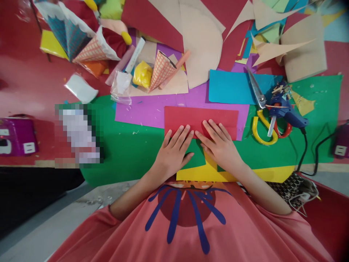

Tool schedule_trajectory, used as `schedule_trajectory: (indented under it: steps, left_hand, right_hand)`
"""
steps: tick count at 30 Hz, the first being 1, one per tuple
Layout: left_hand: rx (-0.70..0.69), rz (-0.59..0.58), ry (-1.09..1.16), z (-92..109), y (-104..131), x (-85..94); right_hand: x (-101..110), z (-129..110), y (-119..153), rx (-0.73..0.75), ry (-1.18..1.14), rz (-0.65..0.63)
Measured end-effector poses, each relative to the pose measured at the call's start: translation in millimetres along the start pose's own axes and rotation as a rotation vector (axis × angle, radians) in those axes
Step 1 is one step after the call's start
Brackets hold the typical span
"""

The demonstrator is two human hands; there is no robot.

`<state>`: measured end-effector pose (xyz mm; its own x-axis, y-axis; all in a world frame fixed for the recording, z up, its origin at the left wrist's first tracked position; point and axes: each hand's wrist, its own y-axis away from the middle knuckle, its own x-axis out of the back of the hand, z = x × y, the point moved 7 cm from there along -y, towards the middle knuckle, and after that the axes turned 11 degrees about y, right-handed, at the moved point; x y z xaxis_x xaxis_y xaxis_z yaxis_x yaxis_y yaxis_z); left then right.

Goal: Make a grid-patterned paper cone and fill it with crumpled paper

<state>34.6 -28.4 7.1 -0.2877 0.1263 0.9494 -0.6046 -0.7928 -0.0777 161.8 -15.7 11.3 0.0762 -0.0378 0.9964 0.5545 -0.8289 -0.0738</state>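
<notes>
A red paper rectangle (200, 116) lies across purple paper (139, 114) and a green sheet (131, 149) in front of me. My left hand (174, 149) rests flat, its fingertips on the lower left edge of the red paper. On the lower middle of the same paper lie the spread fingertips of my right hand (220, 147). Yellow paper (234, 174) sits under and below the right hand, near the table's front edge. Neither hand grips anything.
Scissors (263, 109) and a blue glue gun (289, 109) with a black cord lie at right, beside blue paper (230, 87). Paper cones (163, 69) and a yellow lump in plastic (142, 74) stand far left. Paper scraps (283, 47) pile at the back.
</notes>
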Motion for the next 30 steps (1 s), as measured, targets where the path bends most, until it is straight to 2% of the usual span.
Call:
schedule_trajectory:
  steps: [8,17,23,30]
  left_hand:
    - [0.004,-0.004,0.008,0.8,-0.2,-0.7]
    - [0.024,-0.052,0.017,0.3,0.7,-3.9]
    - [0.005,-0.049,-0.037,3.2,-1.4,-1.1]
    - [0.014,-0.057,-0.038,3.9,-2.0,-1.8]
  right_hand:
    - [3.2,-0.5,5.5,0.035,0.032,0.036]
    - [2.2,-2.1,11.7,0.037,0.041,-0.027]
    - [0.3,-2.5,12.9,0.025,0.022,-0.024]
    - [12.9,1.0,17.8,-0.046,0.094,-0.007]
